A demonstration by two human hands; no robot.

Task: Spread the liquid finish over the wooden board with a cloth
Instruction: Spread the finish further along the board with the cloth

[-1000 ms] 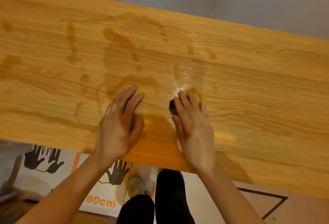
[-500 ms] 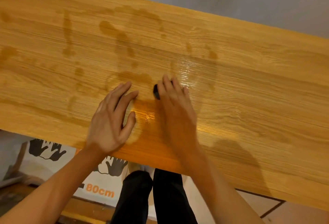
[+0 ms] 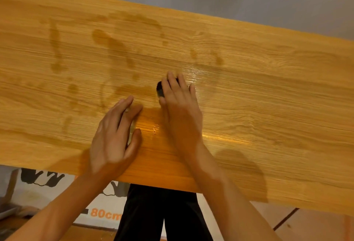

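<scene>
Since the earlier pictures, the right hand (image 3: 180,110) and the dark cloth (image 3: 160,89) under it have been shifting leftward across the wooden board (image 3: 268,91), while the left hand (image 3: 115,135) has been staying nearly where it was.

The left hand is lying palm down on the board near its near edge, fingers extended, slightly spread and holding nothing. Just to its right, the right hand is pressing flat over the cloth, fingers pointing away from the person and laid together on top of it; only a dark sliver of cloth is peeking out at the left of the fingertips.

Two bare hands, one board and one cloth are showing. Darker streaks of liquid finish (image 3: 57,49) are marking the board left of the hands, and a wet sheen (image 3: 199,72) is glistening beyond the right hand's fingertips.
</scene>
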